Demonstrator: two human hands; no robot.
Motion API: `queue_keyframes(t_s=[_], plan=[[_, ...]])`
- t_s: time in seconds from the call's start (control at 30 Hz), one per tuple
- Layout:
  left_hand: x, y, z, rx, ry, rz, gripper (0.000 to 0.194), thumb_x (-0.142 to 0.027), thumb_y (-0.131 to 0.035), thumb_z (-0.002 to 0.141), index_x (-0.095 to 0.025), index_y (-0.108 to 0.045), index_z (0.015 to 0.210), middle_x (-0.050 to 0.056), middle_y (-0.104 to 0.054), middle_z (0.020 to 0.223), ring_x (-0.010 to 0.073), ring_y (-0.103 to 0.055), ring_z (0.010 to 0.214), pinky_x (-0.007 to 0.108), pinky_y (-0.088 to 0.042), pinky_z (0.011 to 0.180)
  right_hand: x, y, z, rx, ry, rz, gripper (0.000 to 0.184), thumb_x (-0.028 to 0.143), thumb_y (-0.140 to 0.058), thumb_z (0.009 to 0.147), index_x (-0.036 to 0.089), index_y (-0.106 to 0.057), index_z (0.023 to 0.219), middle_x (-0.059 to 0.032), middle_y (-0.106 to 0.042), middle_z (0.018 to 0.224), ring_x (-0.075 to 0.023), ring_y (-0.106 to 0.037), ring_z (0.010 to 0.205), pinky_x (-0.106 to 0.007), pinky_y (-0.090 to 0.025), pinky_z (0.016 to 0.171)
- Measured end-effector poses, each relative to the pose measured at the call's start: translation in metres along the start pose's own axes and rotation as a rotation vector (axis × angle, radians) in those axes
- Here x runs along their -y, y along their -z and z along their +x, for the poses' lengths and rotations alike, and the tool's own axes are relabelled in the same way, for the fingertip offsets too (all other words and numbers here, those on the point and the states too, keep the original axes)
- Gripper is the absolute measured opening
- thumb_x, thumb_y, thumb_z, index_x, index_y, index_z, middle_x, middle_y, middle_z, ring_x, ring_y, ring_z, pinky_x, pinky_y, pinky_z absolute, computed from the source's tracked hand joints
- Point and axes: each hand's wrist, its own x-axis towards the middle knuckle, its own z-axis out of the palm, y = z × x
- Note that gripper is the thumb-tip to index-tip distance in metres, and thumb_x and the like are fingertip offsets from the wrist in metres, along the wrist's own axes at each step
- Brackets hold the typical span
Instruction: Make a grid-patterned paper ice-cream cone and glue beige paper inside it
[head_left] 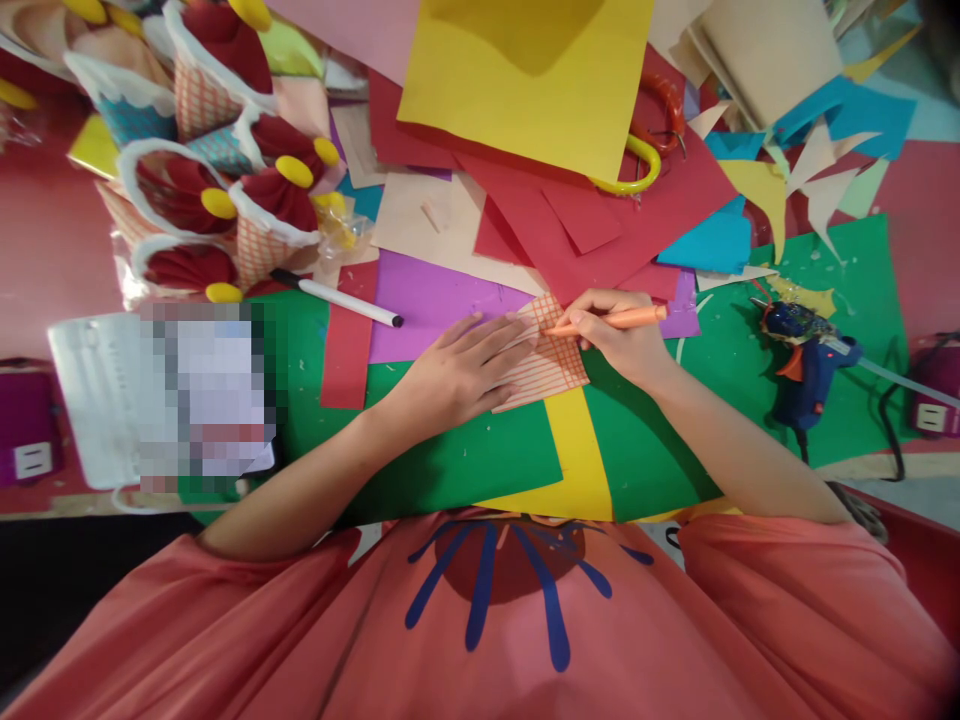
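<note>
A cream piece of craft sheet point(562, 362) with orange lines, crossed into a grid on part of it, lies on the green and purple sheets in front of me. My left hand point(480, 365) is spread flat over its left part, fingers stretched out. My right hand point(619, 335) is closed around an orange marker pen point(637, 317), whose tip meets the sheet near its middle. Left of the hands lies a white marker with black ends point(349, 301), partly across a red strip point(349, 350).
Several finished cones point(274, 235) with grid patterns and yellow dots crowd the back left. A blue glue gun point(806, 375) lies at right with its cord. Yellow-handled scissors point(641, 170) rest under a yellow sheet point(517, 100). A blurred-out phone point(225, 390) is at left.
</note>
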Motion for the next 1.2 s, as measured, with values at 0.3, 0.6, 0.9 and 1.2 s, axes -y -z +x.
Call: queue_keyframes(t_s=[0.3, 0.6, 0.9, 1.2], plan=[[0.0019, 0.0008, -0.0016, -0.017, 0.021, -0.022, 0.04, -0.029, -0.047, 0.096, -0.013, -0.054, 0.133, 0.017, -0.053, 0.142, 0.0292, -0.048, 0.134, 0.05, -0.042, 0.111, -0.003, -0.0003, -0.0001, -0.037, -0.034, 0.106, 0.021, 0.03, -0.057, 0.083, 0.016, -0.063, 0.068, 0.0038, -0.057, 0.056, -0.0056, -0.049, 0.049, -0.02, -0.039, 0.05], [0.0025, -0.0001, -0.0027, -0.047, 0.023, -0.034, 0.036, -0.024, -0.048, 0.095, -0.015, -0.057, 0.129, 0.018, -0.051, 0.143, 0.0295, -0.045, 0.137, 0.051, -0.044, 0.109, -0.0011, 0.0006, -0.0003, 0.015, 0.038, -0.025, 0.025, 0.035, -0.059, 0.087, 0.014, -0.066, 0.075, 0.0022, -0.061, 0.062, -0.0064, -0.05, 0.054, -0.021, -0.036, 0.052], [0.002, -0.0004, -0.0021, -0.053, 0.014, -0.031, 0.035, -0.024, -0.049, 0.095, -0.016, -0.058, 0.128, 0.019, -0.051, 0.142, 0.0305, -0.046, 0.137, 0.052, -0.044, 0.109, 0.0003, 0.0016, 0.0011, 0.038, 0.009, -0.048, 0.027, 0.034, -0.059, 0.085, 0.015, -0.065, 0.068, 0.0006, -0.064, 0.061, -0.0079, -0.053, 0.054, -0.022, -0.037, 0.051], [0.0026, -0.0007, -0.0026, -0.052, 0.009, -0.041, 0.035, -0.024, -0.049, 0.095, -0.015, -0.057, 0.128, 0.02, -0.05, 0.143, 0.0303, -0.044, 0.138, 0.052, -0.043, 0.11, -0.0002, 0.0011, 0.0003, 0.011, 0.027, -0.04, 0.022, 0.031, -0.058, 0.084, 0.015, -0.065, 0.071, 0.0017, -0.063, 0.062, -0.0071, -0.05, 0.053, -0.022, -0.035, 0.051]])
